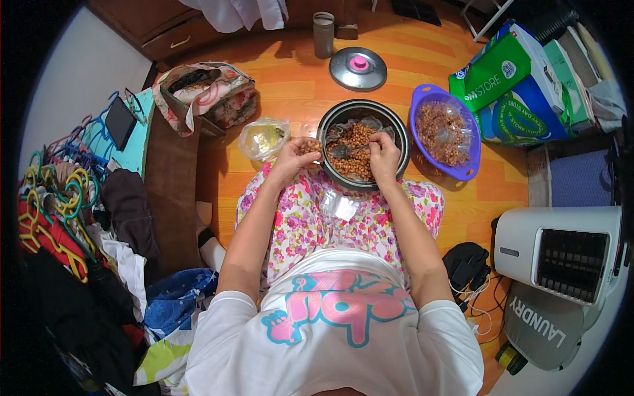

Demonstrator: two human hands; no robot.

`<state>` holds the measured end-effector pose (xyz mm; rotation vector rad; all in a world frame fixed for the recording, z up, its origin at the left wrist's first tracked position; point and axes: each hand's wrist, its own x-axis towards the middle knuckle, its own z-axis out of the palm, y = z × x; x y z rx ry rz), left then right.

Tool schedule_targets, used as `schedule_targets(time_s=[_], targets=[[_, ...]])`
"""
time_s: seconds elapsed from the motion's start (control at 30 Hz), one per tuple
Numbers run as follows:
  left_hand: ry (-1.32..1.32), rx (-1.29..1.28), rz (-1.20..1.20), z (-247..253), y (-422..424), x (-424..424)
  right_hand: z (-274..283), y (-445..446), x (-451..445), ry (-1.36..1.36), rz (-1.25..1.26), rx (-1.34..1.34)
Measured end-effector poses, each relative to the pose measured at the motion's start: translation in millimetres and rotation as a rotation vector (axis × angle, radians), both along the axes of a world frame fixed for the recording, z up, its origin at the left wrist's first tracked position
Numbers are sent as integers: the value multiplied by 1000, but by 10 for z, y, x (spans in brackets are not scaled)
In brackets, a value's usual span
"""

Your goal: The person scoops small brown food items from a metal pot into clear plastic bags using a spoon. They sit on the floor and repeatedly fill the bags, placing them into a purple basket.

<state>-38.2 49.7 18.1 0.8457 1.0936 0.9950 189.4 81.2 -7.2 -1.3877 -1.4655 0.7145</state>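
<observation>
A dark round pot (322, 148) stands on the floor before my knees, lined with clear plastic and filled with brown nuts (360, 166) that look like peanuts. My right hand (385, 157) grips a metal spoon (342, 151) by its handle, its bowl resting among the nuts. At the pot's left rim, my left hand (296, 157) holds a small clear plastic bag (311, 147) with some nuts in it. Clear plastic (342, 205) lies on my lap. To the right, a purple plastic basin (471, 171) contains several clear packets of nuts (441, 133).
A metal lid with a pink knob (358, 69) and a tumbler (324, 37) stand beyond the pot. Left are a plastic bag with yellow contents (265, 138) and a floral tote bag (218, 94). A green shopping bag (515, 89) and a white air cooler (515, 242) occupy the right.
</observation>
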Motion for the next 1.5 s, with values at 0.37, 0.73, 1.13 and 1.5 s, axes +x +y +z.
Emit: schedule_targets(time_s=[0.37,0.73,1.13,1.5], targets=[[-13,69,1,-69,0,2,-69,0,-11,376,-12,-202],[-61,66,-2,-100,3,-1,63,1,372,581,-95,-254],[-611,-137,-364,-142,34,54,408,-14,643,671,-108,-246],[-141,-41,-341,-133,-69,188,678,-35,703,743,-103,-219]])
